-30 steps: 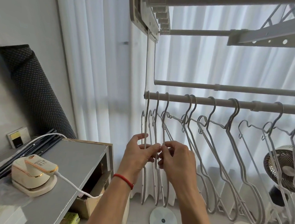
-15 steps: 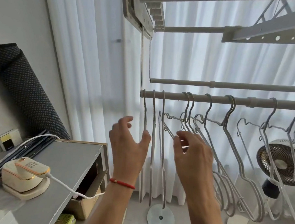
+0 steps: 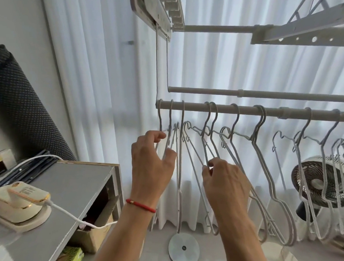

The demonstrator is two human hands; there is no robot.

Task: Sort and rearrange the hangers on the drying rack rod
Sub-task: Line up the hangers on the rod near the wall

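Several pale grey wire hangers hang from the drying rack rod (image 3: 247,110), which runs from the centre to the right edge. My left hand (image 3: 151,165), with a red cord at the wrist, curls its fingers round the leftmost hangers (image 3: 169,134) just below their hooks. My right hand (image 3: 225,182) pinches the shoulder wires of the paired hangers (image 3: 208,128) a little further right. More hangers (image 3: 263,146) hang spaced along the rod towards the right; their lower parts pass behind my right hand.
A second rod (image 3: 267,94) runs just above and behind. A grey shelf unit (image 3: 72,185) at left carries a cream iron (image 3: 19,202) with a white cable. A fan (image 3: 320,180) stands at right, round bases (image 3: 183,249) on the floor, curtains behind.
My hands parted from a shared grip low on the left hangers. The left rose and closed on the leftmost hangers; the right moved right and took the paired hangers.
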